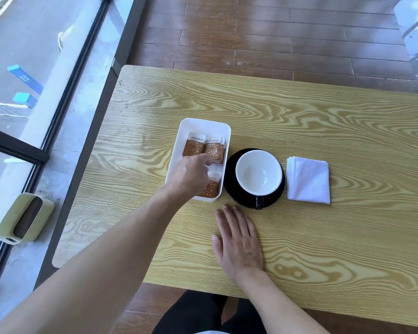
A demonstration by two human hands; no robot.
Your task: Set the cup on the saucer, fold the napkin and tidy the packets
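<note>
A cup (258, 173), white inside and black outside, stands on a black saucer (232, 186) mid-table, its handle toward me. To its right lies a folded white napkin (308, 180). Left of the saucer is a white rectangular tray (203, 125) holding several brown-and-white packets (193, 147). My left hand (191, 175) reaches into the tray, fingertips on the packets; whether it grips one I cannot tell. One packet (212, 188) shows partly beneath the hand. My right hand (238, 239) lies flat and open on the table in front of the saucer.
The wooden table (323, 121) stands beside a window wall on the left. A pale green holder (24, 218) sits on the sill by the glass. Brown plank floor lies beyond the table's far edge.
</note>
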